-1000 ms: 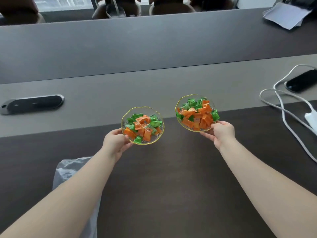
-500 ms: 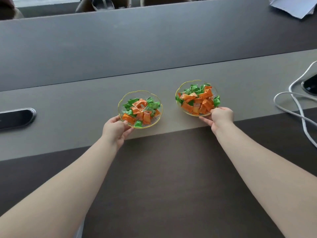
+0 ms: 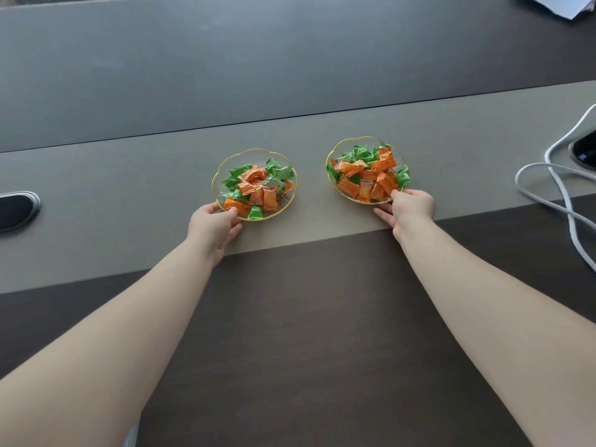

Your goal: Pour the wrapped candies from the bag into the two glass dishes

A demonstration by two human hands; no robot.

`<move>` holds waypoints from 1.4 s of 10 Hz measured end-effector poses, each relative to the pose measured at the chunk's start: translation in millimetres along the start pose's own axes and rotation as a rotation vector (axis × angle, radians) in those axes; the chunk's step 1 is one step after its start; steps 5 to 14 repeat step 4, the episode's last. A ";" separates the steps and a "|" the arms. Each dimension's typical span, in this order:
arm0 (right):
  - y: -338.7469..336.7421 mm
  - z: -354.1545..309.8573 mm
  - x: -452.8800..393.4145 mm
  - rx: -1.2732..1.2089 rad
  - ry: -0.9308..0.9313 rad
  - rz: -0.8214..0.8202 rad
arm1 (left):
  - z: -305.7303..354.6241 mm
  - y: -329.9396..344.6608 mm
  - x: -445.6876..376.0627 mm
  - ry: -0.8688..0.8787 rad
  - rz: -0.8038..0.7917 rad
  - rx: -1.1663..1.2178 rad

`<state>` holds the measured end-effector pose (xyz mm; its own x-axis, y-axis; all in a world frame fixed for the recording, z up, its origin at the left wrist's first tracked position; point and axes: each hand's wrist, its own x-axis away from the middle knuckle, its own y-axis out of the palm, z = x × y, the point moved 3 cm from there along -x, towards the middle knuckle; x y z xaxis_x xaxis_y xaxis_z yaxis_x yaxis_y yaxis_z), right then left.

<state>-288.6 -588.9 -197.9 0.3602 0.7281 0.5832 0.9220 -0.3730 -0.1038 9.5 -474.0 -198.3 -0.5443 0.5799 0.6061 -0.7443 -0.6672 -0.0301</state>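
Note:
Two gold-rimmed glass dishes rest on the grey strip of the table, each heaped with several orange and green wrapped candies. My left hand [image 3: 213,223] grips the near rim of the left dish [image 3: 225,162], thumb on the edge. My right hand [image 3: 409,208] holds the near rim of the right dish [image 3: 342,146] the same way. The candies in the left dish [image 3: 258,188] and the candies in the right dish [image 3: 367,175] stay inside the rims. Of the plastic bag only a sliver [image 3: 131,437] shows at the bottom edge under my left arm.
A white cable [image 3: 554,201] loops at the right beside a dark device [image 3: 585,150]. A dark oval socket cover [image 3: 16,208] is set into the table at the left. A raised grey panel [image 3: 290,59] runs behind the dishes. White papers [image 3: 564,3] lie at the top right.
Both hands have carried the dishes away from me, off the dark near surface and onto the grey strip. The view has tilted down, so the bag has almost left the frame.

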 end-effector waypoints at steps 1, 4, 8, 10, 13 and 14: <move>-0.5 -0.8 2.1 0.038 -0.005 -0.006 | -0.7 -2.5 3.7 0.005 -0.008 -0.052; -20.2 -9.9 22.1 0.176 0.015 -0.035 | -4.4 -24.9 36.9 0.141 0.055 -0.461; -20.2 -9.9 22.1 0.176 0.015 -0.035 | -4.4 -24.9 36.9 0.141 0.055 -0.461; -20.2 -9.9 22.1 0.176 0.015 -0.035 | -4.4 -24.9 36.9 0.141 0.055 -0.461; -20.2 -9.9 22.1 0.176 0.015 -0.035 | -4.4 -24.9 36.9 0.141 0.055 -0.461; -20.2 -9.9 22.1 0.176 0.015 -0.035 | -4.4 -24.9 36.9 0.141 0.055 -0.461</move>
